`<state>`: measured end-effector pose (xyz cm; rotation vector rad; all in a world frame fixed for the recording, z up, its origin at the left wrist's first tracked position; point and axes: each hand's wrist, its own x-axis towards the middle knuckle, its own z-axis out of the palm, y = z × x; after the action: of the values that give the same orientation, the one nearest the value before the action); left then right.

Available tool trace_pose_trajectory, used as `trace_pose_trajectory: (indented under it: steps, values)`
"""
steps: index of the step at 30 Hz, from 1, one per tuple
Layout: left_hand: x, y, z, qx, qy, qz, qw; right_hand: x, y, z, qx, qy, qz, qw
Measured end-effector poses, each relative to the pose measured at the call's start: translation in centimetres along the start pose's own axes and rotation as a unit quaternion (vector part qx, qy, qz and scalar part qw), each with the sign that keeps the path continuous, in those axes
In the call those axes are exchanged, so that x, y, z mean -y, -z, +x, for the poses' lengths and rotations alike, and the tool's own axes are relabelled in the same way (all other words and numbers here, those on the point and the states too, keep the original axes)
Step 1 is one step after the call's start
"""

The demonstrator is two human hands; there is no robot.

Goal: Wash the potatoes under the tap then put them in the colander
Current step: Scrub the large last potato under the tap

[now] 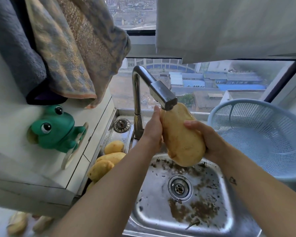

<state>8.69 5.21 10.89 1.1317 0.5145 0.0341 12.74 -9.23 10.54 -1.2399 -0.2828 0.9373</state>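
In the head view, a large potato point(183, 137) is held tilted directly under the tap point(162, 93) spout, its top end touching or nearly touching the outlet. The left hand point(153, 129) is pressed flat along the potato's left side, fingers together; the right hand point(210, 141) is wrapped around its right side and lower end, thumb laid across the front. Whether water is running cannot be told clearly. Below the tap, the sink point(224, 218) is littered with dark soil. Left of the tap, more potatoes point(109, 158) are piled on the sink's edge. Right of the tap, the colander point(217, 115) is seen empty

A wet, bulky potato is judged likely to slip, since it is gripped only from the sides; a drop would land it in the dirt below the tap and undo the rinse. The spout may be knocked by the top end. The pile left of the tap may be nudged by the left forearm
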Motion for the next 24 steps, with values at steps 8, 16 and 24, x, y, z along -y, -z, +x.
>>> trace_pose_trajectory:
  steps: [8,16,24]
  values:
    - [-1.0,-0.7,0.7,0.068,0.061,-0.112,0.989,0.5,1.1,-1.2,0.005,-0.024,0.023,0.999]
    - [-0.3,0.6,1.4,0.062,0.1,-0.118,0.986,-0.1,1.3,-1.5,0.016,-0.015,0.078,0.997]
    - [0.7,1.6,-0.7,0.015,0.113,-0.048,0.992,-1.2,0.6,-0.3,0.001,-0.051,0.091,0.994]
